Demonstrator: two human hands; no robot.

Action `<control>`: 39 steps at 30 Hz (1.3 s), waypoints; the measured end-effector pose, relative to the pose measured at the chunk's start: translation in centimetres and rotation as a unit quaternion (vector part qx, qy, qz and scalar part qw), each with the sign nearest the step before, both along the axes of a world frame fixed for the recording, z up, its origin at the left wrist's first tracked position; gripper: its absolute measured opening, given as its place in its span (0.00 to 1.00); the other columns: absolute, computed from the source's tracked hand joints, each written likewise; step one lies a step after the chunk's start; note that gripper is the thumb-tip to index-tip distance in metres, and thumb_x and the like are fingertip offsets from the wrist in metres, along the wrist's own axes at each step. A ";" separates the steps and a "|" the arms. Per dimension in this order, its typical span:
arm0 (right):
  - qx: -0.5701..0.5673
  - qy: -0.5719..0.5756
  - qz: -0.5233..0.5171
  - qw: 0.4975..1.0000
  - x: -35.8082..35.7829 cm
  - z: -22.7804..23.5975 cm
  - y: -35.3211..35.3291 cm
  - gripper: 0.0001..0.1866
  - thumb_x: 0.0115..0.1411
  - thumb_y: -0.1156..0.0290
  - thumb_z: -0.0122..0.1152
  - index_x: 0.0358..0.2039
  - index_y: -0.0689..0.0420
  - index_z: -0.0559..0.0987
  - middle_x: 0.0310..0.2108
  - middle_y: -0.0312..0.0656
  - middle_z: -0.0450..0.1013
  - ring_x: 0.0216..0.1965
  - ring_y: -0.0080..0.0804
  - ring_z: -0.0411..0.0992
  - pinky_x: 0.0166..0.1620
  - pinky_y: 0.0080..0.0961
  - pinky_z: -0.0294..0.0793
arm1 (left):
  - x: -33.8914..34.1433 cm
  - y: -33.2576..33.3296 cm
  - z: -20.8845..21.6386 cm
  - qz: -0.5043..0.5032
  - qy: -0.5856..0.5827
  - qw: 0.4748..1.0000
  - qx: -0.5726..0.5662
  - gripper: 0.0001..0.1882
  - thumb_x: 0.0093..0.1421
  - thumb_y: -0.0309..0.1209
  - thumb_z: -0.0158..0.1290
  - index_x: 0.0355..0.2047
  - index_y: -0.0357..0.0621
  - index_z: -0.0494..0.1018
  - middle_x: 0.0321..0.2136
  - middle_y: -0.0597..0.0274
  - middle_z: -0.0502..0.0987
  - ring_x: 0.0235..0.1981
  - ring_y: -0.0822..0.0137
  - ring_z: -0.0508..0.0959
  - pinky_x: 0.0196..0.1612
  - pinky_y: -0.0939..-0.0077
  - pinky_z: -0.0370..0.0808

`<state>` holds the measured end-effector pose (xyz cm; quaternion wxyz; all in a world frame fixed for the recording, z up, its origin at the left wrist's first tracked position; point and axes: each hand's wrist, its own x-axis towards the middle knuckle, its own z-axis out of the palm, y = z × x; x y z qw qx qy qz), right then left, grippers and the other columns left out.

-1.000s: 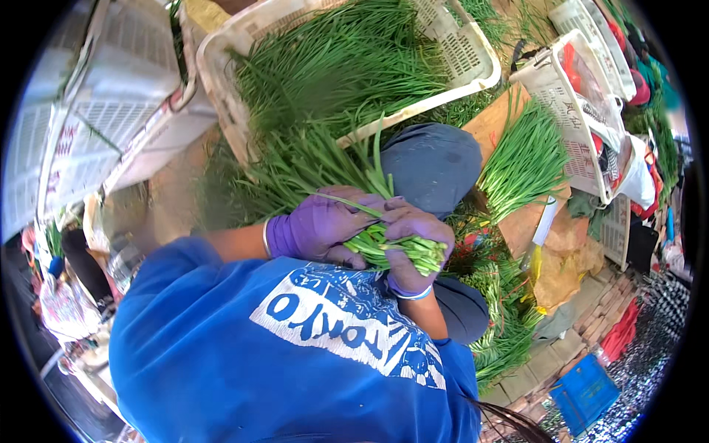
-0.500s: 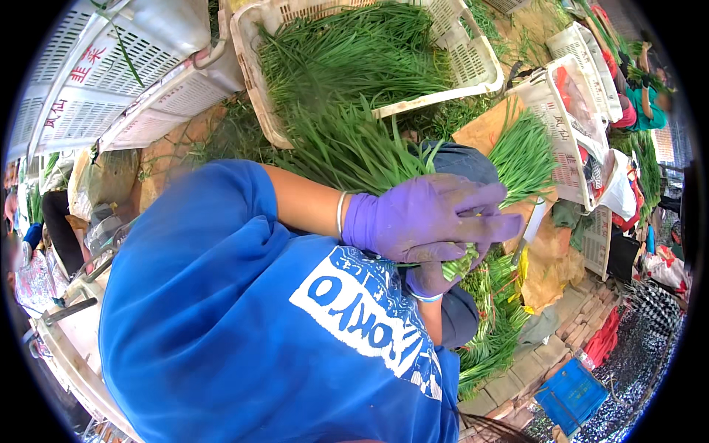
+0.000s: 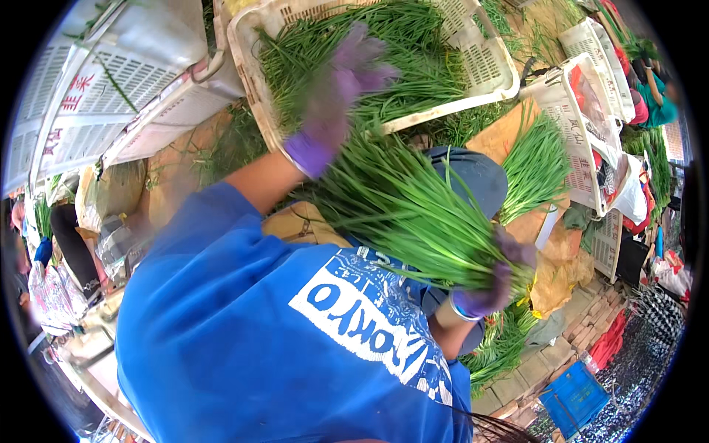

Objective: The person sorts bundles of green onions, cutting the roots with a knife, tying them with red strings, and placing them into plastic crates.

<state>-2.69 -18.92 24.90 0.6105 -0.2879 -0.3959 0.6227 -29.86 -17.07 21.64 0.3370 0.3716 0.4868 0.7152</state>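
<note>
Brick floor (image 3: pixel 543 373): visible along the near right, with crates and green piles around.
Blue shirt (image 3: pixel 281 354): nearest of all, bent forward, filling the near middle.
Right hand (image 3: pixel 502 277): purple-gloved, grip wrapped round the stem end of a green bundle, pressed firmly on the stalks as far as visible.
Held bundle (image 3: pixel 421 214): in front of the shirt, just beside the dark knee (image 3: pixel 484 181); long flat leaves, fanned toward the tips; tied or loose, cannot tell.
Long axis: slanting, stems at near right, tips at far left; so lying left and far of the right grip.
Left hand (image 3: pixel 343 88): purple-gloved, blurred, grip spread, nothing visible in it; past the leafy end, seen against a crate; height above the crate, cannot tell.
Nearer hand: the right, touching the stems; the left well apart from them, near only to the leafy end.
Second bundle (image 3: pixel 543 159): right of the knee, on cardboard (image 3: pixel 502 136), stems toward the near side.
White crate (image 3: pixel 449 109): far middle, loose greens (image 3: pixel 421 66) heaped inside.
Left crates (image 3: pixel 162 122): white, slatted, side by side.
Teal sleeve (image 3: pixel 657 103): far right, on another person, partly cut off by the rim.
</note>
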 end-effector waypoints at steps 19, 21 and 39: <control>-0.104 0.023 -0.165 0.980 6.1 -0.2 2.0 0.20 0.40 0.76 0.59 0.31 0.48 0.61 0.23 0.29 0.62 0.31 0.27 0.61 0.51 0.39 0.55 | -21.9 4.4 -22.0 -0.172 0.596 0.376 -0.688 0.20 0.54 0.37 0.41 0.45 0.42 0.68 0.42 0.56 0.72 0.44 0.59 0.72 0.43 0.71 0.69; -0.042 0.053 -0.149 0.986 7.5 0.2 2.2 0.17 0.38 0.76 0.57 0.28 0.49 0.61 0.22 0.29 0.62 0.30 0.26 0.60 0.49 0.38 0.56 | -22.4 2.5 -20.9 -0.047 0.651 0.355 -0.669 0.17 0.54 0.32 0.41 0.43 0.40 0.69 0.35 0.57 0.75 0.38 0.63 0.75 0.37 0.76 0.70; 0.130 0.053 -0.360 0.922 17.0 2.5 -3.3 0.21 0.45 0.75 0.46 0.43 0.59 0.60 0.31 0.39 0.65 0.39 0.39 0.66 0.52 0.42 0.56 | 10.5 15.6 4.7 -0.294 0.206 0.933 0.010 0.35 0.54 0.34 0.50 0.57 0.38 0.46 0.52 0.47 0.59 0.52 0.60 0.62 0.54 0.72 0.57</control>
